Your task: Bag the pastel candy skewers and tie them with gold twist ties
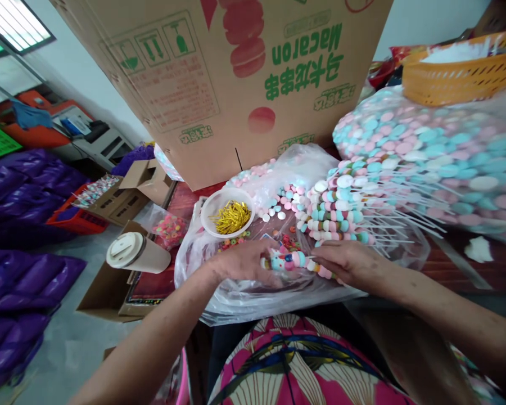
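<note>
Between my two hands lies a candy skewer (pixel 293 260) of pink, blue and white pieces on a white stick. My left hand (pixel 248 261) curls its fingers round the candy end. At the stick end, my right hand (pixel 348 260) is closed in a pinch. Just beyond them is a pile of finished-looking candy skewers (pixel 337 211), sticks pointing right. Loose pink, blue and white candies (pixel 289 198) and small coloured rings (pixel 290 243) lie on clear plastic (pixel 219 295). A white bowl (pixel 206 216) of gold twist ties (pixel 231 217) stands behind my left hand.
A large cardboard box (pixel 236 112) rises at the back. To the right bulges a big bag of candies (pixel 430 152), with an orange basket (pixel 442 79) above it. A lidded cup (pixel 145 253) stands at left, near open cartons (pixel 147 183) and purple bags (pixel 21 298).
</note>
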`<state>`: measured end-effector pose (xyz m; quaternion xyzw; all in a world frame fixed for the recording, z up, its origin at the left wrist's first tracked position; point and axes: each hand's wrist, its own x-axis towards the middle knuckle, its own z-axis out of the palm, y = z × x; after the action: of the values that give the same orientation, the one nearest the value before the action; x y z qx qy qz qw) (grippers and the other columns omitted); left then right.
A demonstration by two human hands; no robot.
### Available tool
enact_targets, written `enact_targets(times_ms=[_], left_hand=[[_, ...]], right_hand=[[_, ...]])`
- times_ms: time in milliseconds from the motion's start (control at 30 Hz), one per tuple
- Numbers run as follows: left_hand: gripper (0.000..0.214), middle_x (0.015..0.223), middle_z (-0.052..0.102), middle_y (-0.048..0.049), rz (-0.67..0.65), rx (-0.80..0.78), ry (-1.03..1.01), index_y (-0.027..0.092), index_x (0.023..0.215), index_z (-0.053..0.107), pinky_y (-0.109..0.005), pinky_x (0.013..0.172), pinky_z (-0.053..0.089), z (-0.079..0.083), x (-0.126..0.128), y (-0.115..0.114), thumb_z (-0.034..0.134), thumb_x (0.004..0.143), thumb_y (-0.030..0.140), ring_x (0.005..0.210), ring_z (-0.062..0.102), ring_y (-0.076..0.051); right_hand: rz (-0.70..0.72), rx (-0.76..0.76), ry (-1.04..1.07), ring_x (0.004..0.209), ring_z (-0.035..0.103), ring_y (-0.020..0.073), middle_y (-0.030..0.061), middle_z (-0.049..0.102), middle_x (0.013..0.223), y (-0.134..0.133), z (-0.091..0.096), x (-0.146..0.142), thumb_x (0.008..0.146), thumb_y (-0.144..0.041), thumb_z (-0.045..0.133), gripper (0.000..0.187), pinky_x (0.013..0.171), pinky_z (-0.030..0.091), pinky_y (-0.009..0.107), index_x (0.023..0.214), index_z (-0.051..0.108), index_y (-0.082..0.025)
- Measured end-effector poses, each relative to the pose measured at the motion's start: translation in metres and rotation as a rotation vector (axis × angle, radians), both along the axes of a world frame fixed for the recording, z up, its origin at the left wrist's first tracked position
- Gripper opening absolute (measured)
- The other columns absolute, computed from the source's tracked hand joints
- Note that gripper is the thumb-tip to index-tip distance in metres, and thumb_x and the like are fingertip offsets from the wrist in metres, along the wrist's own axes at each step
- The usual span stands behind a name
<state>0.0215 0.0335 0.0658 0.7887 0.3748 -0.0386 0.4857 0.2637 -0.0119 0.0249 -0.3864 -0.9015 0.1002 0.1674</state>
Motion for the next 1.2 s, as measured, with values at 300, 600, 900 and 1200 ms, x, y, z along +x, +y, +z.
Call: enact_targets(times_ms=[300, 600, 900, 1200], left_hand=[[0.034, 0.059, 0.050, 0.0061, -0.056, -0.425, -0.016, 0.017, 0.073, 0.054, -0.020, 0.049, 0.037, -0.012, -0.017, -0.003, 0.076, 0.061, 0.040, 0.051, 0.046, -0.009], [0.034, 0.065, 0.055, 0.0057, -0.035, -0.325, -0.049, 0.018, 0.088, 0.060, -0.021, 0.055, 0.039, -0.011, -0.013, -0.003, 0.073, 0.066, 0.039, 0.055, 0.049, -0.010], [0.037, 0.092, 0.069, -0.0065, -0.004, 0.432, 0.283, 0.021, 0.104, 0.063, -0.032, 0.074, 0.046, -0.013, 0.011, -0.023, 0.058, 0.078, 0.047, 0.088, 0.064, -0.026], [0.039, 0.090, 0.071, -0.0056, 0.076, 0.582, 0.394, 0.022, 0.091, 0.065, -0.031, 0.067, 0.047, -0.027, -0.001, -0.022, 0.059, 0.074, 0.057, 0.085, 0.066, -0.026]], right_hand=[[0.095, 0.400, -0.208, 0.072, 0.058, 0.0198, 0.0067, 0.067, 0.079, 0.001, 0.015, 0.015, 0.078, -0.014, 0.055, 0.022, 0.064, 0.040, 0.031, 0.099, 0.062, -0.014], [0.140, 0.434, -0.135, 0.063, 0.056, 0.0159, 0.0029, 0.065, 0.069, -0.004, 0.010, -0.004, 0.087, -0.013, 0.045, 0.021, 0.063, 0.038, 0.029, 0.098, 0.063, -0.017], [0.062, -0.026, -0.240, 0.064, 0.060, 0.0137, 0.0005, 0.068, 0.075, 0.001, 0.022, -0.025, 0.081, -0.011, 0.050, 0.019, 0.051, 0.026, 0.025, 0.092, 0.063, -0.020], [0.002, -0.136, -0.435, 0.065, 0.061, 0.0155, 0.0020, 0.069, 0.077, -0.008, 0.016, -0.025, 0.080, -0.008, 0.047, 0.027, 0.049, 0.017, 0.028, 0.097, 0.063, -0.021]])
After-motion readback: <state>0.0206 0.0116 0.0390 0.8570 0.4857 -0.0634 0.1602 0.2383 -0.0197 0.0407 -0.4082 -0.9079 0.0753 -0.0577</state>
